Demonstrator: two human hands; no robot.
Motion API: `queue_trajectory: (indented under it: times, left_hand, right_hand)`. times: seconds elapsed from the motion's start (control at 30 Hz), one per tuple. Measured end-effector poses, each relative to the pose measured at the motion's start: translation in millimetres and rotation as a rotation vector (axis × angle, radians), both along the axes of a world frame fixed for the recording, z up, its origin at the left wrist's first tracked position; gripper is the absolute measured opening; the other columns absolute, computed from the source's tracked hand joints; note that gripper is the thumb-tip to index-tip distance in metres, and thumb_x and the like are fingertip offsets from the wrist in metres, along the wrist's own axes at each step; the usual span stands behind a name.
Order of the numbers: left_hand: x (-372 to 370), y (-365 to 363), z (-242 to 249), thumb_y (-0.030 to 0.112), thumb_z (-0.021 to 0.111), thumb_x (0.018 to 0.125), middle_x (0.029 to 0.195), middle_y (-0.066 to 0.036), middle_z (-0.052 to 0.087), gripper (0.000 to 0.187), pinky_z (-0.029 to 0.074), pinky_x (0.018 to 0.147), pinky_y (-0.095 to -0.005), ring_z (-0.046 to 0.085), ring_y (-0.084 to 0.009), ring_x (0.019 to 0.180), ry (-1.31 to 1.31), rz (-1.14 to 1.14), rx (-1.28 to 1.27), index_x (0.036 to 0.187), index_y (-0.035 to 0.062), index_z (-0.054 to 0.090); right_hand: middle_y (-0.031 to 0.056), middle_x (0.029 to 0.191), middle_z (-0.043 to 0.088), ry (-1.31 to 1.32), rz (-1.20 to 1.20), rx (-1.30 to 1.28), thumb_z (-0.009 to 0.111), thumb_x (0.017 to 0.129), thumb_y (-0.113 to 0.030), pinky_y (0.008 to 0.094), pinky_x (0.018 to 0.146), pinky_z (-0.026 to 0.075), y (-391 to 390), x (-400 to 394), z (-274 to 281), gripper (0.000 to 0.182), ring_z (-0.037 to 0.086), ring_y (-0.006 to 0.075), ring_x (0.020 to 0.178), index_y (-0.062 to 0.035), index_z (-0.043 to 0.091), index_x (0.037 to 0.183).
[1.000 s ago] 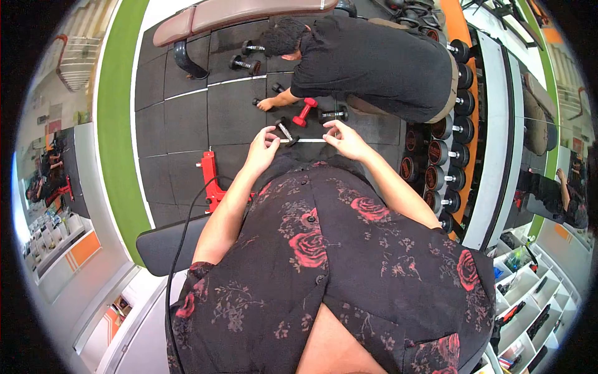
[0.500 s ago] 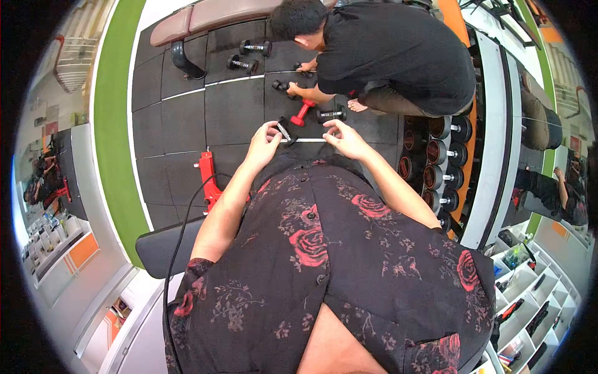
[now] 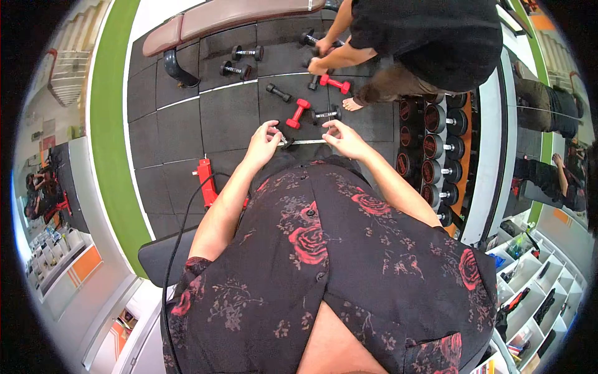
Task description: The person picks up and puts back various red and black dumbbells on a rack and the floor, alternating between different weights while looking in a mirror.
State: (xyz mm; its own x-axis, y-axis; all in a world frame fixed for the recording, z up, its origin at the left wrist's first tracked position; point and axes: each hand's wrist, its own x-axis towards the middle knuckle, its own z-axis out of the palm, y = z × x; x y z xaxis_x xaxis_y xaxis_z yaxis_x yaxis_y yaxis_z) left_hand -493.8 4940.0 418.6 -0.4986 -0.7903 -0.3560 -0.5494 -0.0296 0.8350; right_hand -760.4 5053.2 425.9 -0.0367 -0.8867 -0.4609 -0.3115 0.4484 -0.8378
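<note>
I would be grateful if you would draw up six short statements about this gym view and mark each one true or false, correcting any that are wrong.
1. The left hand and the right hand are clasped together. False: a clear gap separates them.
2. A partly hidden dumbbell shows just beside the left hand in the picture. True.
3. One red dumbbell and a second red dumbbell lie on the floor. True.
4. The brown bench stands at the lower right of the picture. False: it is at the upper left.
5. The co-worker has a bare foot in view. True.
6. The shirt nearest the camera is plain white. False: it is dark with red roses.
</note>
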Motion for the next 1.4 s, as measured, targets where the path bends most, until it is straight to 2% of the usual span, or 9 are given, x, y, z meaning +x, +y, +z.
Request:
queue_trajectory:
  times: [0.13,0.2,0.3,0.37,0.5,0.83,1.13,1.23,1.4]
  left_hand:
    - [-4.7,-2.5,8.2,0.015,0.062,0.091,0.102,-0.012,0.063,0.041,0.053,0.071,-0.0306,0.064,-0.0157,0.078,0.013,-0.029,0.000,0.128,0.0026,0.051]
    - [-8.9,-3.6,9.4,0.014,0.062,0.091,0.102,-0.012,0.062,0.040,0.053,0.071,-0.0304,0.064,-0.0156,0.078,0.008,-0.040,0.003,0.128,0.0024,0.051]
    - [-15.8,-5.1,6.1,0.017,0.062,0.092,0.103,-0.007,0.063,0.040,0.050,0.074,-0.0293,0.061,-0.0129,0.081,0.033,-0.042,0.015,0.129,0.0075,0.053]
    - [-22.3,-7.1,6.6,0.014,0.061,0.092,0.104,-0.011,0.061,0.040,0.052,0.071,-0.0296,0.063,-0.0147,0.079,0.040,-0.073,0.000,0.128,0.0023,0.050]
    - [-32.3,-17.8,-10.2,0.016,0.063,0.090,0.104,-0.011,0.062,0.042,0.052,0.071,-0.0297,0.061,-0.0142,0.077,0.088,-0.105,0.009,0.129,0.0039,0.051]
    - [-68.1,-31.4,-13.3,0.017,0.064,0.089,0.103,-0.009,0.063,0.044,0.050,0.069,-0.0290,0.057,-0.0123,0.073,0.085,-0.244,-0.001,0.130,0.0054,0.051]
    - [-81.1,-51.8,-16.7,0.015,0.062,0.091,0.099,-0.005,0.061,0.040,0.048,0.075,-0.0268,0.057,-0.0105,0.081,0.177,-0.349,-0.005,0.129,0.0051,0.052]
    - [-89.9,-64.3,-13.0,0.014,0.061,0.092,0.099,-0.006,0.062,0.039,0.049,0.079,-0.0275,0.059,-0.0121,0.086,0.155,-0.392,-0.007,0.128,0.0045,0.052]
    - [-104.6,-74.8,-0.8,0.014,0.062,0.091,0.101,-0.008,0.063,0.039,0.051,0.082,-0.0297,0.062,-0.0150,0.090,0.131,-0.465,-0.031,0.127,0.0038,0.052]
  right_hand:
    - [0.0084,0.094,0.064,-0.007,-0.024,-0.018,0.067,0.089,-0.030,0.0329,0.074,0.051,0.4,0.0,13.5,0.045,0.061,0.0165,0.080,-0.0043,0.054,0.123]
    - [0.0067,0.101,0.063,0.024,0.014,0.070,0.063,0.092,-0.028,0.0306,0.067,0.053,0.2,-3.8,24.7,0.040,0.063,0.0143,0.083,-0.0070,0.052,0.125]
    - [0.0072,0.102,0.063,0.011,-0.014,0.026,0.062,0.092,-0.029,0.0306,0.065,0.053,4.1,-8.1,13.9,0.041,0.063,0.0146,0.084,-0.0074,0.052,0.125]
    - [0.0084,0.104,0.063,0.007,-0.037,-0.019,0.062,0.092,-0.030,0.0314,0.068,0.052,7.6,-10.4,8.2,0.041,0.062,0.0154,0.084,-0.0072,0.052,0.125]
    - [0.0081,0.101,0.063,-0.002,-0.100,-0.040,0.065,0.091,-0.025,0.0309,0.069,0.051,11.9,-12.3,2.6,0.040,0.062,0.0146,0.080,-0.0067,0.053,0.125]
    - [0.0082,0.102,0.061,0.031,-0.236,-0.016,0.066,0.090,-0.029,0.0337,0.065,0.053,33.2,-26.0,-2.4,0.045,0.060,0.0146,0.084,-0.0074,0.051,0.127]
    - [0.0120,0.100,0.066,0.067,-0.397,-0.092,0.068,0.087,-0.029,0.0387,0.083,0.049,25.6,-30.9,12.0,0.046,0.063,0.0245,0.095,-0.0034,0.054,0.123]
    - [0.0081,0.099,0.064,0.071,-0.414,-0.136,0.067,0.088,-0.029,0.0348,0.079,0.051,23.0,-34.6,9.3,0.045,0.063,0.0189,0.089,-0.0070,0.052,0.125]
    - [0.0091,0.096,0.065,0.091,-0.451,-0.166,0.067,0.089,-0.029,0.0341,0.080,0.050,25.9,-43.6,11.0,0.047,0.064,0.0186,0.088,-0.0040,0.051,0.124]
